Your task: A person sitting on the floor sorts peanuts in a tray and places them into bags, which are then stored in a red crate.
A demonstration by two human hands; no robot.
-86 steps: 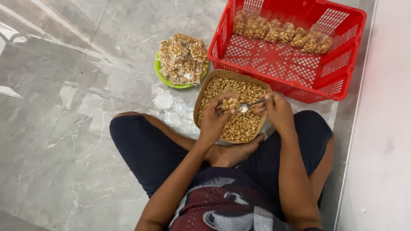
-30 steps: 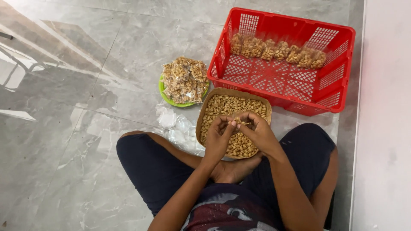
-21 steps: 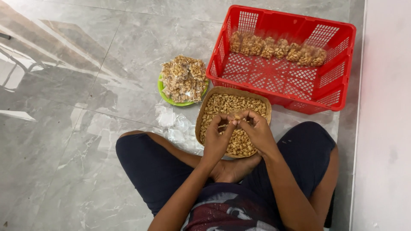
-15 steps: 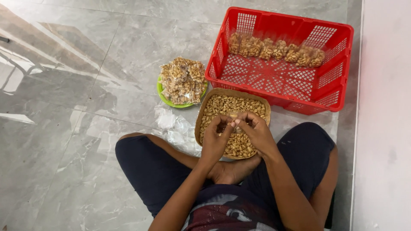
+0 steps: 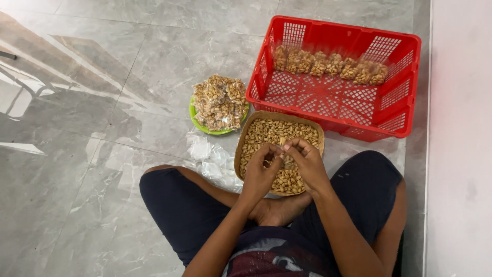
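Over the near half of the brown tray (image 5: 246, 138) of peanuts (image 5: 271, 134), both hands meet fingertip to fingertip. The left hand (image 5: 261, 172) and the right hand (image 5: 306, 163) are each curled nearly closed, pinching something small between them — it looks like a little clear packet holding a few nuts, though it is too small to tell for sure. The step in hand seems to be closing or tying a portion just above the loose peanuts; the next move would call for a steady pinch at the mouth of the packet so nothing spills back. The tray rests on the grey tiled floor (image 5: 77, 154) just in front of the person's crossed legs. Beside its far left corner stands a green plate (image 5: 196, 122) piled with filled packets (image 5: 219, 101), and against the tray's far edge a red plastic crate (image 5: 405, 102) holds a row of more packets (image 5: 328, 64) along its far wall — crumpled clear bags (image 5: 210, 156) lie left of the tray.
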